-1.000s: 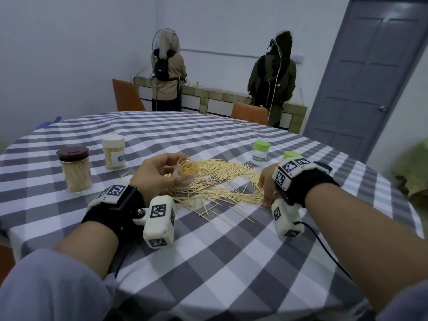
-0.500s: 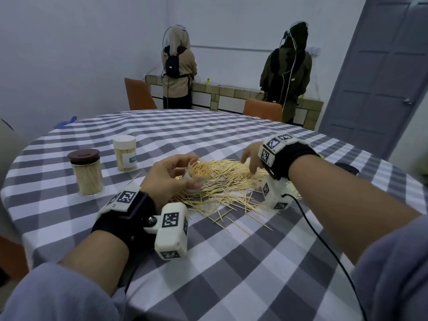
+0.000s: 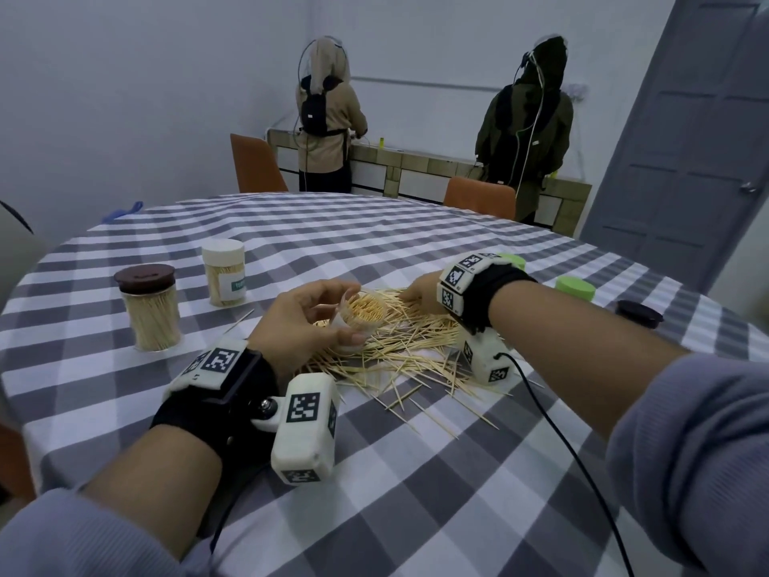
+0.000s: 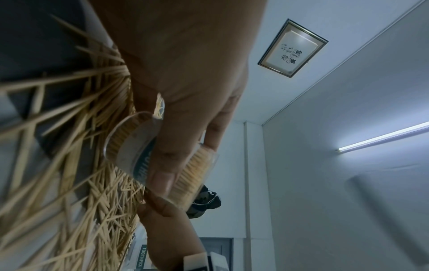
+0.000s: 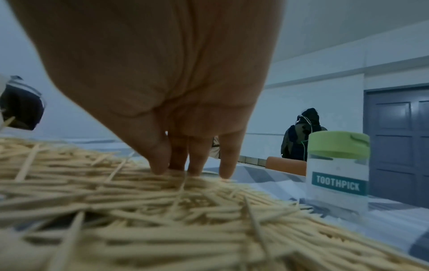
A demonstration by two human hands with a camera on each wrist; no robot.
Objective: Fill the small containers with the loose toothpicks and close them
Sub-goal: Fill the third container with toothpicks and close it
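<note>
My left hand (image 3: 299, 322) grips a nearly full open jar (image 3: 362, 316); my right hand (image 3: 420, 293), fingertips together, touches the pile (image 3: 408, 347). Two capped jars (image 3: 152, 312) stand left; much remains.

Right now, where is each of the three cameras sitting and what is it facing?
Head: looks forward and down at the table; both forearms, left hand, right hand.
Left wrist: low, facing up along the palm to the open container.
Right wrist: just above the toothpick pile; fingertips on it.
All share the pile.
</note>
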